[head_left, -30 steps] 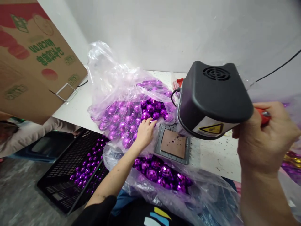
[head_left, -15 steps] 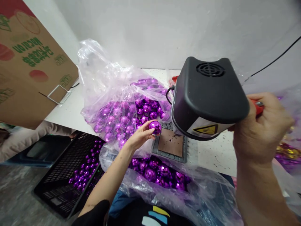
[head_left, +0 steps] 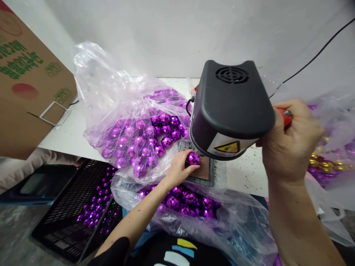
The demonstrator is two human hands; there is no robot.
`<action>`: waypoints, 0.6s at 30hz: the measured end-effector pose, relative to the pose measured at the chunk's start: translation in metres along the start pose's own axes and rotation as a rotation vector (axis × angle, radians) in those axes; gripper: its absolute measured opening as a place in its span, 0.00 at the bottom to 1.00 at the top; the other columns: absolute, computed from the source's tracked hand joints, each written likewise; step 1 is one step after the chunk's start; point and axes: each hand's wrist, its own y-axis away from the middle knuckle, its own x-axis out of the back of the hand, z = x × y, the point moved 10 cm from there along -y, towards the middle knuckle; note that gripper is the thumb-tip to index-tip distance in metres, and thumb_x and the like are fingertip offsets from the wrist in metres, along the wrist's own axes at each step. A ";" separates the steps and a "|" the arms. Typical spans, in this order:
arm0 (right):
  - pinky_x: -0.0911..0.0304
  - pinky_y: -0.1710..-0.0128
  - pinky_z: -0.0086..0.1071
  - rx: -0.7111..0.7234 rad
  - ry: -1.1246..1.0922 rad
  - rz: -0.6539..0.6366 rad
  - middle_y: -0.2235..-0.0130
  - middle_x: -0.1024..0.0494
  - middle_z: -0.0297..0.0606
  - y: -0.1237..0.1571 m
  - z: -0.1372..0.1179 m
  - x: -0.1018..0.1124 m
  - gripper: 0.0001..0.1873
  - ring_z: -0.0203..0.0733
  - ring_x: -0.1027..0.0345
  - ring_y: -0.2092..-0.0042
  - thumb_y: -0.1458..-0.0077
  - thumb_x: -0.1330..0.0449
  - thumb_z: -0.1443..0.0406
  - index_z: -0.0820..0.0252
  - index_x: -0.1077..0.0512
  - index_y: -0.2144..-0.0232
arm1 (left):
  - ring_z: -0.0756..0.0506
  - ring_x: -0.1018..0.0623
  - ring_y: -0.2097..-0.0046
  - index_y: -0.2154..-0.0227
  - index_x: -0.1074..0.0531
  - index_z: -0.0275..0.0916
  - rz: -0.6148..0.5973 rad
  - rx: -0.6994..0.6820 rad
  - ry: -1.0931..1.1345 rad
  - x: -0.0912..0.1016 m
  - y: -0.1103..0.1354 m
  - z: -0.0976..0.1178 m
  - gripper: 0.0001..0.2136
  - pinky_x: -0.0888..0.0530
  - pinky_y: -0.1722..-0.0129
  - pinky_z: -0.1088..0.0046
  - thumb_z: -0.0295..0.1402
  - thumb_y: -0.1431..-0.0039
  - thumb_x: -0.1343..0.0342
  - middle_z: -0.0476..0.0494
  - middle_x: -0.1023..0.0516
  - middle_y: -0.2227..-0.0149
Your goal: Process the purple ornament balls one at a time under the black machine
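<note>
Between the thumb and fingers of my left hand is a shiny purple faceted ball. The ball is over or on a brown square board on a grey metal base; I cannot tell if it touches. Above and to the right stands a black machine housing with a round vent and a yellow warning label. My right hand is wrapped round a red lever handle at the machine's right side. The underside of the machine is hidden from this angle.
Clear plastic bags hold purple balls behind and in front of the base. A black crate with smaller purple balls sits low at left. A cardboard box stands at left; bagged gold and purple balls lie at right.
My left hand has carried the purple ball right and down, from the bag's edge to over the brown board. My right hand stays on the red handle. The whole view has shifted slightly.
</note>
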 end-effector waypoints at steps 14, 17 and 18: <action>0.47 0.70 0.26 0.063 0.066 0.042 0.74 0.34 0.29 0.000 -0.008 0.003 0.23 0.26 0.43 0.72 0.41 0.45 0.47 0.63 0.27 0.69 | 0.38 0.28 0.41 0.45 0.34 0.42 0.030 -0.060 -0.052 -0.023 0.001 0.007 0.20 0.39 0.35 0.48 0.37 0.39 0.40 0.38 0.25 0.45; 0.46 0.70 0.25 0.066 0.072 0.053 0.73 0.31 0.29 0.001 -0.007 0.004 0.22 0.26 0.41 0.71 0.40 0.45 0.49 0.62 0.26 0.67 | 0.38 0.28 0.41 0.46 0.33 0.42 -0.005 -0.058 -0.034 -0.025 0.001 0.007 0.19 0.42 0.33 0.46 0.37 0.39 0.41 0.38 0.25 0.45; 0.46 0.70 0.26 0.071 0.073 0.058 0.73 0.31 0.30 0.002 -0.007 0.005 0.21 0.27 0.41 0.71 0.40 0.45 0.49 0.62 0.26 0.67 | 0.37 0.28 0.41 0.46 0.32 0.42 -0.017 -0.056 -0.032 -0.026 0.000 0.007 0.19 0.42 0.33 0.45 0.36 0.39 0.41 0.38 0.25 0.45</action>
